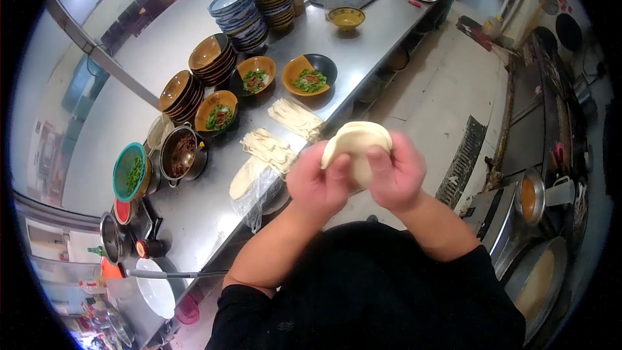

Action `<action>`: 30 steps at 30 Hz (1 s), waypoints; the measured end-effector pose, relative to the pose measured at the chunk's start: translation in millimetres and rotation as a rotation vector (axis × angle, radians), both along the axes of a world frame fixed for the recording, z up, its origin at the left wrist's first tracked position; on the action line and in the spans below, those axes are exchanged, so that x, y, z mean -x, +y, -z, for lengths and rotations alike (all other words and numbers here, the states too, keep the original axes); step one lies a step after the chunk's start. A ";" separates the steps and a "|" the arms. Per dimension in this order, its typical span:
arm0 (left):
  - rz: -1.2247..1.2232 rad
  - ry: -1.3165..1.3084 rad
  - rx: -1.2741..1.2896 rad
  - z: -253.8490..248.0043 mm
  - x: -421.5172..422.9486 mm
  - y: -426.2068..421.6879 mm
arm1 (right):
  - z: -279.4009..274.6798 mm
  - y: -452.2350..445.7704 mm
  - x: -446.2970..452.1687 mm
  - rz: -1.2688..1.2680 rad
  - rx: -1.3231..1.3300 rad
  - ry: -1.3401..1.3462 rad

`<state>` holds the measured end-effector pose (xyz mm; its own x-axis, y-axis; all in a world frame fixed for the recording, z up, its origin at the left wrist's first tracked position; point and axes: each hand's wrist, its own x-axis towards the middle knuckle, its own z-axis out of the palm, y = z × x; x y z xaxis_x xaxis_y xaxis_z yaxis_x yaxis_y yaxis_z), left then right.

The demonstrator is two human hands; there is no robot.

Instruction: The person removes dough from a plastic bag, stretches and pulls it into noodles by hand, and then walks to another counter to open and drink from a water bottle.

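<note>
Between my two hands hangs a flat, pale piece of dough (360, 146), its upper edge folded over. My left hand (319, 178) grips its left side, thumb on the near face. On the opposite side my right hand (398, 172) pinches it the same way, a little blurred. The dough is in the air, off the steel counter's edge. On the counter to the left lie two piles of cut dough strips, one nearer (269, 148) and one farther (297, 118). Beside the nearer pile is an uncut dough slab (249, 178), partly over clear plastic (259, 198).
Three bowls with chopped greens and meat (217, 113) stand on the steel counter (204, 204). Behind them rise stacked bowls (238, 19). A pot of meat (183, 154) and a green basin (131, 172) are at left. Woks (541, 282) stand at right beyond the floor drain (463, 155).
</note>
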<state>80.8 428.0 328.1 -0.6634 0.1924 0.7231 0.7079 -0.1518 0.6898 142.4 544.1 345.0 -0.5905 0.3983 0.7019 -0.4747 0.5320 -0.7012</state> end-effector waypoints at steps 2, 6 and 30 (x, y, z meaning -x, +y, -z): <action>-0.003 0.047 -0.002 -6.7 -0.3 -6.4 | -0.7 4.8 -6.4 0.029 0.014 0.012; -0.057 -0.011 -0.008 -7.9 2.9 -14.7 | 2.8 19.5 -15.0 0.029 0.164 0.010; -0.079 -0.340 0.203 9.9 -9.6 5.9 | 28.8 -5.6 5.9 -0.100 0.357 -0.209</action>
